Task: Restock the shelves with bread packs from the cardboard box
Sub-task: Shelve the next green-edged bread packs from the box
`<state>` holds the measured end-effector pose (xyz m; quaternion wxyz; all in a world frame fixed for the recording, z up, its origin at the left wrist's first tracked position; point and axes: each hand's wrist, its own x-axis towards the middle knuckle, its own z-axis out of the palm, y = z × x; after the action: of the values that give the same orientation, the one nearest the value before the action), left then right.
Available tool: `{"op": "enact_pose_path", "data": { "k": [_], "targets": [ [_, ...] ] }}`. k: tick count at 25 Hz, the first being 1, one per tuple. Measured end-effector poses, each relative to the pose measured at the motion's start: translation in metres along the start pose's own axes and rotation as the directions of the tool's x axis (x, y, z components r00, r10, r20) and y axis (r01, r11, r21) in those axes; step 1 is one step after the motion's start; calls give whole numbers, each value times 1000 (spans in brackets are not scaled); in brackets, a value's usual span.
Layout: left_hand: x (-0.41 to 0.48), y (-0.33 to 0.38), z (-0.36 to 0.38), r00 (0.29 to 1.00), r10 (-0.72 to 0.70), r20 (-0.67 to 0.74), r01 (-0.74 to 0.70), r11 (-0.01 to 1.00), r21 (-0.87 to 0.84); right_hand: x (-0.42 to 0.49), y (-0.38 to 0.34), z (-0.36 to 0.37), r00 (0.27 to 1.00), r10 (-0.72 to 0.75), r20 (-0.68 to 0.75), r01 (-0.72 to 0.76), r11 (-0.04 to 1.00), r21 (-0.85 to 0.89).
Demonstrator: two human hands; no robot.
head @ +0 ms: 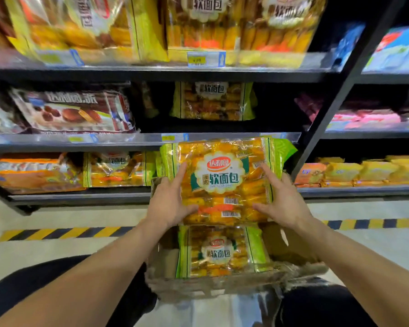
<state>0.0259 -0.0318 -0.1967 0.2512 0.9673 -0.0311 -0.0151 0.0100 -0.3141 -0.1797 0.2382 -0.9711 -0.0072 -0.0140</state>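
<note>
The left hand's fingers and the right hand's fingers are spread moderately wide, each index finger lying straight on the printed front of a bread pack, with the thumbs across its lower part; the remaining fingers are hidden behind the pack. The left hand grips the pack's left side and the right hand its right side. The pack faces the person with its label upright, its long axis running left to right and its green sealed ends pointing left and right. It is held just above a cardboard box near the person, where 1 second pack lies flat, face up. Beyond, the held pack overlaps the front edge of a dark shelf rack, level with its lower shelves. Similar packs stand on the shelves. Yellow-and-black floor tape runs left to right in front of the rack.
</note>
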Motion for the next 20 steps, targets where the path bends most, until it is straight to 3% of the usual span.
{"op": "enact_pose_path", "data": {
  "k": [7, 20],
  "targets": [
    [71, 10, -49, 992, 88, -96, -78, 992, 102, 73, -26, -28, 992, 5, -127, -3, 1000, 14],
    [218, -10, -51, 966, 192, -176, -165, 974, 157, 230, -14, -7, 992, 72, -103, -71, 997, 18]
  ]
}}
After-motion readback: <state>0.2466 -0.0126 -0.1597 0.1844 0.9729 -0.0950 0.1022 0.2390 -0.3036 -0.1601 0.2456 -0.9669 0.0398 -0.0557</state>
